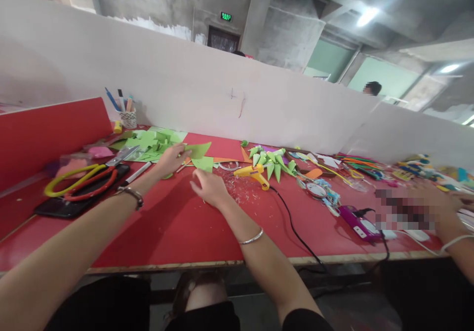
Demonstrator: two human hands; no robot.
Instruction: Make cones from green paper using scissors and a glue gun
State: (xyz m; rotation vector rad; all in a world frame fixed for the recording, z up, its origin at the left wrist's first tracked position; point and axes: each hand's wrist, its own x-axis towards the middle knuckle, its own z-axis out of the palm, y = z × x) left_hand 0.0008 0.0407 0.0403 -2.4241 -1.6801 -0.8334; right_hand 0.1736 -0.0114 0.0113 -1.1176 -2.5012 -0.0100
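On a red table [166, 242], the person's right hand [210, 188] is curving loosely, fingers parted, apparently empty, while just beyond, the left hand [172, 160] is pinching a green paper piece [201, 150] beside a green paper pile [150, 143], seemingly a picking-up step, calling next for a two-handed hold.

Paper pieces [148, 143] and scissors [97, 168] lie left of the glue gun [252, 171], paper cones [271, 167] behind it, a power strip [359, 225] right.

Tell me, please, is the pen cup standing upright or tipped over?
Upright: the patterned cup stands with its mouth upward, and pens rise out of its top.
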